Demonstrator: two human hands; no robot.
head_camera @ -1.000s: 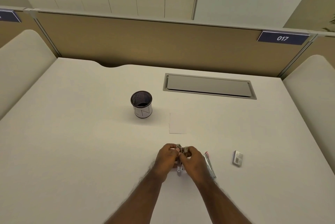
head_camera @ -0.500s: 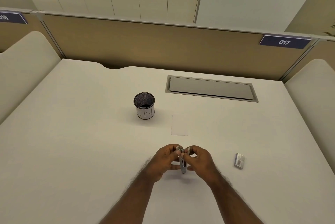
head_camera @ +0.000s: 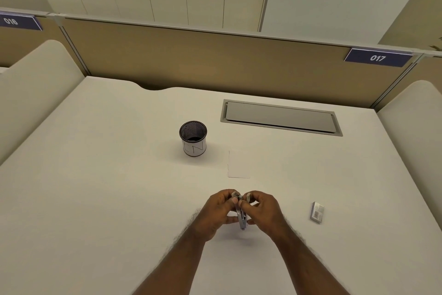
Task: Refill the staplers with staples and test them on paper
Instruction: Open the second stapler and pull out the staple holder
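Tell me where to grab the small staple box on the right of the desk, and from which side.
Pinch the staple box across its two long side edges, coming from above. It lies flat on the desk, label face up, so fingers cannot get under it. It stands clear of both hands, with room around it.

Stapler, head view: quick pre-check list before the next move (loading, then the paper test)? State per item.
1. Stapler held by both hands, left hand and right hand, fingers pinching its upper end: ok.
2. Stapler lifted off the desk: cannot tell.
3. Staple channel open and staples seated: cannot tell, fingers hide it.
4. Staple box lying on the desk to the right of the hands, apart from them: ok.
5. Paper sheet lying flat beyond the hands, uncovered: ok.
6. Mesh cup stands apart from the paper: ok.
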